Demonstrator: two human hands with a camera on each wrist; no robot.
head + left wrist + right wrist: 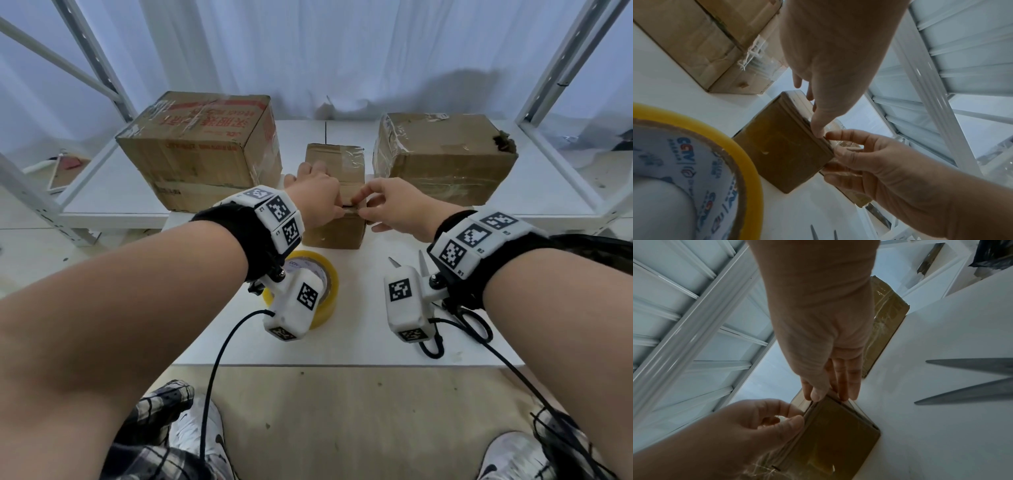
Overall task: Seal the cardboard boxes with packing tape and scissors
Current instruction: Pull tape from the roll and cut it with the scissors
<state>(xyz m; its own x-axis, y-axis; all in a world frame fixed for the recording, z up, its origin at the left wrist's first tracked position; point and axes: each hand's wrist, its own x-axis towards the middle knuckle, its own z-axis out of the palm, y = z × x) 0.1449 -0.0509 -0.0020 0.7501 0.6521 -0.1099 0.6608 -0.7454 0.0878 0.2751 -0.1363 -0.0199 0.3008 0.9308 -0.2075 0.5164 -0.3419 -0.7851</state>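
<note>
A small cardboard box (337, 233) (785, 154) (838, 434) stands mid-table, old clear tape on its top. My left hand (318, 195) (830, 81) lies over its top, fingers curved, thumb at the near top edge, holding it. My right hand (387, 205) (824, 369) pinches a strip of clear tape (842, 143) at that same edge, right beside the left thumb. The yellow tape roll (327, 305) (752, 162) lies flat under my left wrist. Scissors (476, 322) (972, 365) lie under my right wrist, blades apart.
Two large taped cardboard boxes stand on the white shelf behind, one at back left (202, 150) and one at back right (445, 157). White rack posts (565, 68) rise on both sides. The table's near edge (342, 365) runs just behind the tools.
</note>
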